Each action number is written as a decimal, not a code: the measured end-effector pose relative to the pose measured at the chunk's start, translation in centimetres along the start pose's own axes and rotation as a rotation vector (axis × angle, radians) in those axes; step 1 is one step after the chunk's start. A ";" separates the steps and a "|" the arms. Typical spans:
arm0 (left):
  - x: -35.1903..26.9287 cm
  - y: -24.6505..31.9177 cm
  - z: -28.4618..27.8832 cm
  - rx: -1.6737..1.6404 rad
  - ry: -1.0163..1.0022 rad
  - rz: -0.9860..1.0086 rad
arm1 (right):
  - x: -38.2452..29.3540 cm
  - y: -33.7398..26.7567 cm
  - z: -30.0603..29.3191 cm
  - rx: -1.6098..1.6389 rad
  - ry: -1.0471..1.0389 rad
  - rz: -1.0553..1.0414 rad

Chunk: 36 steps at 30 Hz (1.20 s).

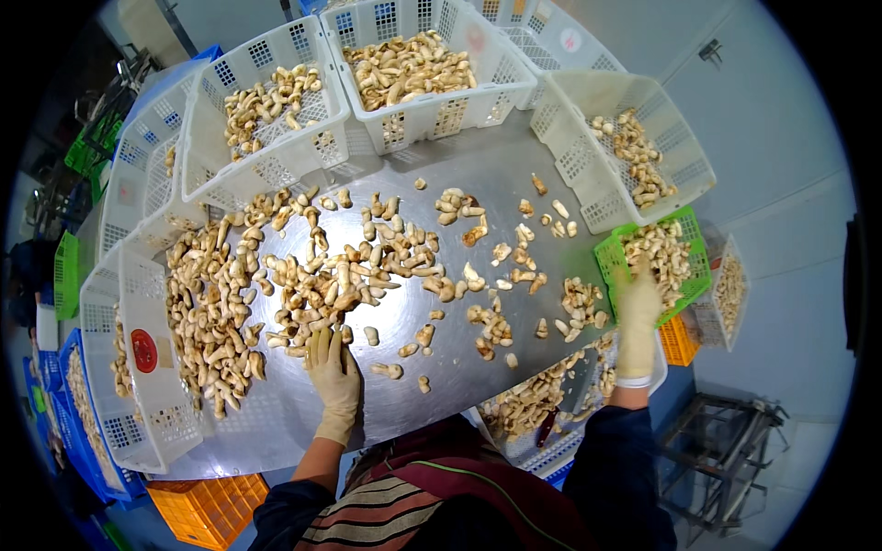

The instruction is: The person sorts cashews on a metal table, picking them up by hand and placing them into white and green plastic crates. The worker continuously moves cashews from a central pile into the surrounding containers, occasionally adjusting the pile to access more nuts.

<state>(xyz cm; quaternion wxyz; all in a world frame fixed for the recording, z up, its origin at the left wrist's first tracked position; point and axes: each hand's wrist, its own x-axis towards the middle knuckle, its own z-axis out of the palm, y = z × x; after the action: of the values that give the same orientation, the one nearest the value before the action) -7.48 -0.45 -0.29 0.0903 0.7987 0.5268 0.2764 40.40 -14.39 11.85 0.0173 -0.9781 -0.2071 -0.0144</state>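
My left hand (335, 382), in a pale rubber glove, lies palm down on the steel table (303, 420). Its fingertips touch the near edge of a loose pile of mushrooms (337, 275) with pale stems and brown patches. On the other side my right hand (638, 313), gloved too and blurred, reaches over the left part of a green plastic basket (697, 258). Mushrooms (661, 251) fill much of that basket. Whether the right fingers hold anything is not visible. Small groups of mushrooms (490, 327) are scattered on the metal between the hands.
White perforated crates (441, 110) holding mushrooms line the far side. Another crate (141, 413) stands at the left edge, beside a dense heap (207, 303). Below the table's right edge, a mushroom-filled crate holds a dark red-handled tool (548, 427). A metal frame (720, 461) stands lower right.
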 end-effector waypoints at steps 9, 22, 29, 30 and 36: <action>0.4 0.2 0.5 -0.023 -0.032 0.007 | -4.4 -9.3 11.8 0.323 0.052 -0.706; 0.3 0.1 0.5 0.015 -0.018 0.016 | 11.5 -10.8 12.6 0.246 0.031 -0.397; 0.0 -0.3 0.2 0.050 -0.027 -0.008 | 8.4 -7.8 10.1 0.589 -0.002 -0.314; 0.1 0.0 0.1 0.043 -0.037 -0.007 | 8.0 -7.8 10.1 0.408 0.010 -0.326; 0.4 0.2 0.1 0.019 -0.055 0.035 | 6.9 -6.5 12.0 0.340 0.053 -0.232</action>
<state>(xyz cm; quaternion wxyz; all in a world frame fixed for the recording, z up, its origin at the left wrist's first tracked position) -7.13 -0.22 -0.14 0.0923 0.8160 0.5125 0.2509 44.29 -5.17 0.27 0.1858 -0.9299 -0.3174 -0.0068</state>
